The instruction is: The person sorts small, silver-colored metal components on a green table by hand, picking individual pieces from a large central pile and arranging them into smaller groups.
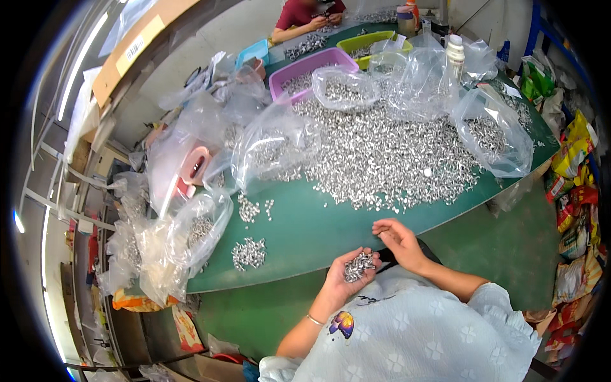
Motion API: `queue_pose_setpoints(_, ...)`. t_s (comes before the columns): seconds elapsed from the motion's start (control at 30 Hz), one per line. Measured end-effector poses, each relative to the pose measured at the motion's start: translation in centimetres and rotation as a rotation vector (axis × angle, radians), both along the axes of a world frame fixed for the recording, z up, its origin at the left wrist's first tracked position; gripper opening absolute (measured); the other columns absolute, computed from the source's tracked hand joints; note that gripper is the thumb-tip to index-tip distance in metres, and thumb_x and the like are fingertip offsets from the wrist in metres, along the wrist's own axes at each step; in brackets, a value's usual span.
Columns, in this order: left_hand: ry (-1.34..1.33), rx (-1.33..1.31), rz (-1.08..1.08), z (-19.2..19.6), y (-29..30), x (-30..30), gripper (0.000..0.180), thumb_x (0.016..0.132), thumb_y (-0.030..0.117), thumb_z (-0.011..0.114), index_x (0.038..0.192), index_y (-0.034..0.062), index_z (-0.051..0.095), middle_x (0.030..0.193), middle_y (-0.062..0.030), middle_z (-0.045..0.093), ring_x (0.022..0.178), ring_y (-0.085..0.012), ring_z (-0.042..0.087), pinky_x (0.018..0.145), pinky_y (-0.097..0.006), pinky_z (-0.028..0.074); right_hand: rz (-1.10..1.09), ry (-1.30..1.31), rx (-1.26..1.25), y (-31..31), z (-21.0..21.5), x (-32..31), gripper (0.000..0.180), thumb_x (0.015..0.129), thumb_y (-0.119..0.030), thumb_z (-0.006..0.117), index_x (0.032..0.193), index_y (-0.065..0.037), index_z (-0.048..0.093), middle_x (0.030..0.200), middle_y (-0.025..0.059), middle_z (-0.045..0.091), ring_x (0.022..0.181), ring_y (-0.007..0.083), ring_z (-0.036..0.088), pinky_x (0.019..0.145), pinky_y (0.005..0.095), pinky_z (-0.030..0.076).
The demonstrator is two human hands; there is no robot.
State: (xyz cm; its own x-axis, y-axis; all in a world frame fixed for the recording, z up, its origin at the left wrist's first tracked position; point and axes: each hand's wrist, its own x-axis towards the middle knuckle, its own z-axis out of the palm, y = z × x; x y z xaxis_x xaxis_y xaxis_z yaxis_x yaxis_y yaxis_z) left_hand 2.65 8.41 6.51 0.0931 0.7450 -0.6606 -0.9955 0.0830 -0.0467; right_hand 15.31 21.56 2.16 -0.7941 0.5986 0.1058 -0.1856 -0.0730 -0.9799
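Note:
Cupped at the table's front edge, my left hand carries a heap of small silver metal parts. My right hand is just to its right and slightly higher, fingers loosely stretched, with nothing visible in them. Beyond both hands, a wide spread of similar shiny parts covers the middle of the green table. Two smaller piles lie to the left: one small pile near the front edge and another pile behind it. The exact shape of the parts is too small to tell.
Clear plastic bags of parts stand around the spread, including a bag at right and a bag at left. Behind are a purple tub, a green tub and a white bottle. Another person sits at the far side.

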Motion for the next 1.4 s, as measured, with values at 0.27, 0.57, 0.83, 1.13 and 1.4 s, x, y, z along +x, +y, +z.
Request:
queue_pose_setpoints(0.27,-0.086,0.186,0.189,4.7,8.7,-5.6,0.018,0.091,0.007,0.054,0.108,-0.0005,0.052,0.103,-0.0169,0.053,0.096,-0.0290,0.056,0.065,-0.033,0.049,-0.246,-0.070,0.257,11.2,2.7,-4.4,0.048,0.089,-0.005,0.059,0.134,-0.003,0.040,0.119,0.0087,0.051,0.091,0.0108,0.053,0.077,0.0237,0.045)
queue_pose_setpoints(0.57,0.261,0.226,0.339,7.2,29.5,-19.2,0.021,0.093,0.011,0.040,0.107,0.0002,0.052,0.104,-0.0178,0.055,0.088,-0.0284,0.058,0.069,-0.036,0.051,-0.658,-0.298,0.920,25.6,6.8,-18.6,0.063,0.077,-0.014,0.068,0.134,-0.003,0.042,0.121,0.0243,0.054,0.106,0.0359,0.058,0.087,0.0414,0.048)
queue_pose_setpoints(0.83,0.874,-0.023,0.535,6.0,35.9,-20.6,0.012,0.087,0.009,0.047,0.088,-0.0005,0.054,0.083,-0.0140,0.057,0.079,-0.0250,0.058,0.061,-0.038,0.053,-0.585,-0.165,0.740,30.9,11.9,-22.3,0.026,0.072,0.000,0.057,0.095,0.001,0.069,0.085,0.0251,0.067,0.080,0.0404,0.066,0.075,0.0447,0.053)
queue_pose_setpoints(1.13,1.911,-0.090,0.252,7.0,35.2,-21.9,0.031,0.084,0.002,0.047,0.111,-0.0080,0.058,0.092,-0.0159,0.063,0.082,-0.0208,0.060,0.074,-0.034,0.046,-0.580,-0.214,0.721,31.0,13.8,-21.9,0.023,0.079,-0.006,0.056,0.097,0.001,0.069,0.081,0.0199,0.068,0.072,0.0253,0.067,0.070,0.0369,0.050)
queue_pose_setpoints(1.4,2.228,0.001,0.257,8.8,35.1,-22.6,0.031,0.080,-0.003,0.052,0.110,-0.0086,0.057,0.105,-0.0287,0.062,0.103,-0.0420,0.059,0.092,-0.044,0.043,-0.661,-0.185,0.576,32.4,15.1,-23.0,0.022,0.082,-0.011,0.057,0.097,0.001,0.069,0.084,0.0145,0.071,0.074,0.0201,0.065,0.069,0.0328,0.049)
